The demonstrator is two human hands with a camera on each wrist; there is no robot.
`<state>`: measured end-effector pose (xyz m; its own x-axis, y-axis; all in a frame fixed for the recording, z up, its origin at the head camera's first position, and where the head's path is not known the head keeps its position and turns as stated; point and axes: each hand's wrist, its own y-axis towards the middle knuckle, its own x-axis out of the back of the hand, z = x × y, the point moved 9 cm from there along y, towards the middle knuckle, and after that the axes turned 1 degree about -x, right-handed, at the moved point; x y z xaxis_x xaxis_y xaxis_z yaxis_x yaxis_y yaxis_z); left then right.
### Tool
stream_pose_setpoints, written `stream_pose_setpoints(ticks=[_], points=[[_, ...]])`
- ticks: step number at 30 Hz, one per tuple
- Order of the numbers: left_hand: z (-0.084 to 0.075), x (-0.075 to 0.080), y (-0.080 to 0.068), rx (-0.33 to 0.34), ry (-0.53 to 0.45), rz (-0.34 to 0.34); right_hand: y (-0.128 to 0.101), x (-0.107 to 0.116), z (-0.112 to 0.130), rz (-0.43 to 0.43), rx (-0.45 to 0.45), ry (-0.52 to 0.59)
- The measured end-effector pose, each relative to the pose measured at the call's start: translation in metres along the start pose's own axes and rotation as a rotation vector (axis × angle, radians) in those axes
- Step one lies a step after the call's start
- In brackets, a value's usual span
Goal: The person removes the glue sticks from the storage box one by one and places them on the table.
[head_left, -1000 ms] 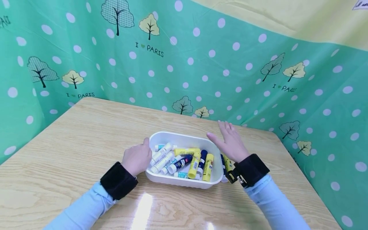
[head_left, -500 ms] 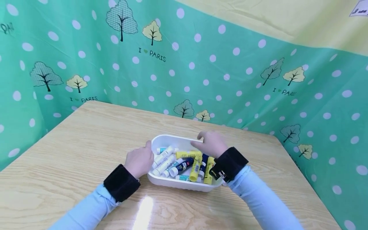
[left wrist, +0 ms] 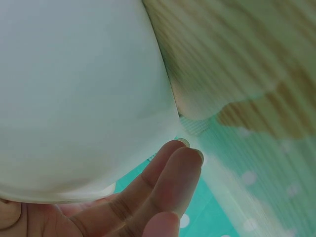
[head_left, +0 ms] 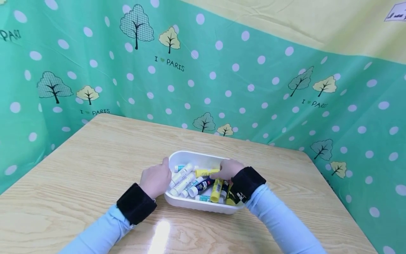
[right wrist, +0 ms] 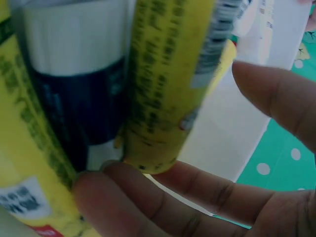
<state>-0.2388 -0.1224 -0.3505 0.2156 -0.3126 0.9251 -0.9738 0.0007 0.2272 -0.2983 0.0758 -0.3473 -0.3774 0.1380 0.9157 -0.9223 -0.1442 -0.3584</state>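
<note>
Green dotted curtain [head_left: 177, 95] behind the white bin [head_left: 203, 207], worktop [head_left: 95, 169] under it. Left hand [head_left: 155, 180] grips bin's left rim. Right hand [head_left: 231, 170] is in bin's right half, thumb spread wide off the fingers, nothing pinched; fingertips probably touching a yellow glue stick [right wrist: 165, 94] there, wrist view blurry. White glue sticks [head_left: 183, 184] in bin's left half, a navy glue stick [head_left: 201, 187] mid-bin.

The tub [left wrist: 84, 94] is smooth white plastic with a soft, satin look. The yellow glue sticks [head_left: 216, 191] and navy glue stick [head_left: 200, 186] look like hard, smooth plastic, printed over; the white glue sticks [head_left: 183, 184] look equally smooth. The wood-grained surface [head_left: 120, 151] is glossy enough to throw back a bright glare. The curtain [head_left: 222, 83] is thin, printed cloth, softly creased; the wrist straps [head_left: 136, 204] are matt black fabric, the sleeves [head_left: 104, 225] matt cloth.
</note>
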Motion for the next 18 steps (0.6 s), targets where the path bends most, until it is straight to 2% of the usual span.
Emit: stream_pose_setpoints(ticks=[7,14,18], points=[[-0.001,0.001,0.0,-0.009,-0.007,0.0,0.008,-0.011,-0.004,0.011,0.001,0.069],[-0.001,0.0,-0.001,-0.007,-0.004,-0.01,0.008,-0.016,0.001,0.029,0.014,-0.013],[-0.002,0.001,-0.001,-0.01,0.0,-0.02,0.006,-0.015,0.003,0.048,0.017,0.022]])
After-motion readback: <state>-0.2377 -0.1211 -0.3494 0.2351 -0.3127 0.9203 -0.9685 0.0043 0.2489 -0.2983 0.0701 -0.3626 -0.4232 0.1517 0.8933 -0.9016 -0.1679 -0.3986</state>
